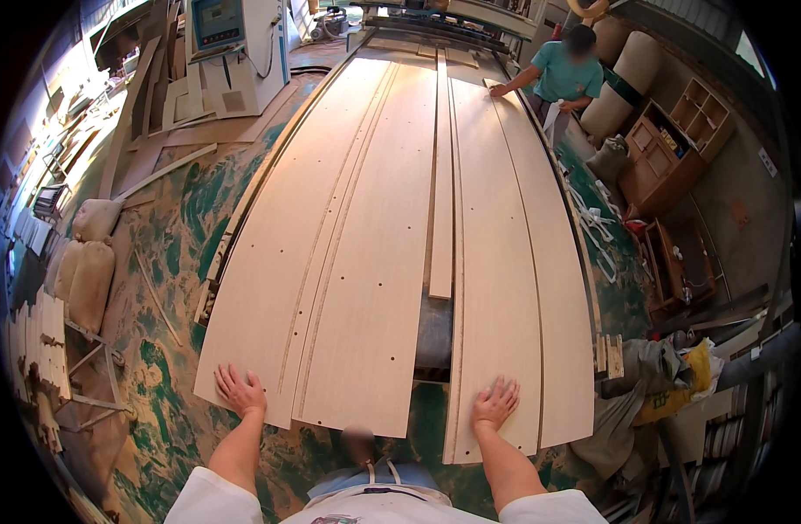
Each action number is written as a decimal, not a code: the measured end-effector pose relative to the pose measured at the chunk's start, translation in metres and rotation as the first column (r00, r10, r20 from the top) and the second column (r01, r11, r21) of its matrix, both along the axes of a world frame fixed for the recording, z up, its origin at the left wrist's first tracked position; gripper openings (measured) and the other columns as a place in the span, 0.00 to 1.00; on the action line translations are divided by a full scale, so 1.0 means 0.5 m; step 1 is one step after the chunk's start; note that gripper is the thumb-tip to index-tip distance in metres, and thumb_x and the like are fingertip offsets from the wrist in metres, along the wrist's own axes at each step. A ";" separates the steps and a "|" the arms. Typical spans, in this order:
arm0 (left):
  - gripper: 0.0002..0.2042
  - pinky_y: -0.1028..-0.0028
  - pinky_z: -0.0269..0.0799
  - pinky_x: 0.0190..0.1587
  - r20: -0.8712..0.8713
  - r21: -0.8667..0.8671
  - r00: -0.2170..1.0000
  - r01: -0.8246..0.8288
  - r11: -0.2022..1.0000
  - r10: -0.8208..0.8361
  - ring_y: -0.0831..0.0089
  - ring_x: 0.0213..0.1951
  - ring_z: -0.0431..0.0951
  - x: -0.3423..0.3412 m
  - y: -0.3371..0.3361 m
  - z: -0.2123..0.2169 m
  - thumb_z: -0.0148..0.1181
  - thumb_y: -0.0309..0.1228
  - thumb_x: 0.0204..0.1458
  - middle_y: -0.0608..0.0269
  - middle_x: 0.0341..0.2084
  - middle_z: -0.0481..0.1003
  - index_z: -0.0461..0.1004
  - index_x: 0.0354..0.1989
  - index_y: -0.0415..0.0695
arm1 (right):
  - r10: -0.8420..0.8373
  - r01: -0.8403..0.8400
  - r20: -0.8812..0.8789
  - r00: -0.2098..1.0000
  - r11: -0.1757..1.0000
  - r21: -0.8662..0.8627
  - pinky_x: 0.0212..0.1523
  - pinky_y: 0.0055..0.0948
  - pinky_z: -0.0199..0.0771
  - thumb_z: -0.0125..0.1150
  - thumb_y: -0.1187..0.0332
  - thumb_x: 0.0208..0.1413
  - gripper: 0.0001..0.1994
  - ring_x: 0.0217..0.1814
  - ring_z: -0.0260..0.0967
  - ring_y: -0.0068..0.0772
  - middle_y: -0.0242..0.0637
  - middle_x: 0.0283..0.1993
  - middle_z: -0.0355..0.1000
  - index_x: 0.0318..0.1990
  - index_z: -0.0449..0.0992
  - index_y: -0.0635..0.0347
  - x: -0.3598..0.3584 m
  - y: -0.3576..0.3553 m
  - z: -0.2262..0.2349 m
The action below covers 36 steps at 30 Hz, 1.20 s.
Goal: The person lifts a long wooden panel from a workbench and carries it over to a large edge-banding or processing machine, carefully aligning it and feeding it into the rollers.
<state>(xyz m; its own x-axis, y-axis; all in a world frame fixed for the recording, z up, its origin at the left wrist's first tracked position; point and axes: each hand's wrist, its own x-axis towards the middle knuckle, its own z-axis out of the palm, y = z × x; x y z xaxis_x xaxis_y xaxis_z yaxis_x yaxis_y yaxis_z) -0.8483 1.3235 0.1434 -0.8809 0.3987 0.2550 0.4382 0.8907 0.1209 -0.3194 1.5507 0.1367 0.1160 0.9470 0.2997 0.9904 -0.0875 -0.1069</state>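
Several long, pale wood-grain panels lie side by side on a machine table, their near ends toward me. Flat on the near end of the left panel (pixel 269 262) rests my left hand (pixel 240 390), fingers spread. My right hand (pixel 495 403) lies with fingers stretched out on the near end of a right-hand panel (pixel 492 262). Small dark holes dot the panels, and long grooves or seams run between them. A narrow strip (pixel 440 210) lies in the gap between the left and right groups. Neither hand grips anything.
A co-worker in a teal shirt (pixel 564 80) stands at the far right, one hand on the panels. A control cabinet (pixel 234 65) stands far left. Stuffed sacks (pixel 90 284) and a metal frame (pixel 99 380) sit at left; a wooden cabinet (pixel 658 157) and scraps at right. Sawdust covers the green floor (pixel 160 384).
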 end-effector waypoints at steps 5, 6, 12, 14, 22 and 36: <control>0.27 0.52 0.45 0.76 0.009 -0.005 1.000 -0.010 1.000 0.010 0.56 0.75 0.51 0.002 0.003 0.005 0.53 0.42 0.60 0.52 0.71 0.59 0.65 0.66 0.43 | 0.001 -0.001 -0.013 1.000 1.000 0.004 0.76 0.57 0.46 0.53 0.57 0.59 0.28 0.80 0.47 0.53 0.51 0.73 0.57 0.67 0.68 0.52 -0.003 0.001 0.003; 0.27 0.52 0.45 0.76 0.010 -0.004 1.000 -0.010 1.000 0.010 0.56 0.75 0.51 0.001 0.002 0.003 0.53 0.42 0.60 0.53 0.71 0.59 0.65 0.66 0.43 | 0.002 -0.002 -0.014 1.000 1.000 0.007 0.76 0.57 0.46 0.53 0.57 0.59 0.28 0.80 0.47 0.53 0.51 0.73 0.57 0.67 0.68 0.52 -0.002 0.000 0.002; 0.27 0.52 0.44 0.76 0.005 0.004 1.000 0.003 1.000 -0.003 0.56 0.75 0.51 0.000 0.001 0.000 0.52 0.41 0.60 0.52 0.71 0.59 0.65 0.66 0.43 | -0.002 0.002 -0.007 1.000 1.000 0.017 0.76 0.56 0.46 0.53 0.57 0.59 0.28 0.79 0.47 0.52 0.51 0.73 0.57 0.67 0.69 0.52 0.002 0.001 -0.004; 0.27 0.52 0.44 0.76 0.000 0.007 1.000 0.006 1.000 -0.006 0.55 0.75 0.51 -0.003 -0.002 -0.002 0.52 0.41 0.60 0.52 0.71 0.59 0.65 0.66 0.43 | 0.000 0.000 -0.008 1.000 1.000 0.015 0.76 0.56 0.46 0.52 0.57 0.59 0.28 0.79 0.47 0.52 0.51 0.73 0.57 0.67 0.69 0.53 -0.002 0.001 -0.003; 0.27 0.52 0.44 0.76 0.012 0.007 1.000 0.001 1.000 -0.001 0.55 0.75 0.50 -0.002 0.000 -0.003 0.52 0.42 0.60 0.51 0.71 0.58 0.65 0.66 0.42 | -0.004 0.004 -0.005 1.000 1.000 0.011 0.76 0.57 0.46 0.52 0.57 0.59 0.28 0.80 0.47 0.53 0.51 0.73 0.57 0.67 0.68 0.52 0.000 0.002 -0.003; 0.28 0.52 0.42 0.77 0.041 0.004 0.999 -0.014 1.000 0.013 0.55 0.76 0.49 -0.001 0.000 0.000 0.52 0.42 0.60 0.51 0.72 0.57 0.65 0.66 0.41 | -0.006 0.007 -0.006 1.000 1.000 0.022 0.76 0.57 0.48 0.52 0.57 0.61 0.26 0.78 0.50 0.54 0.51 0.73 0.58 0.67 0.69 0.50 -0.006 -0.001 0.005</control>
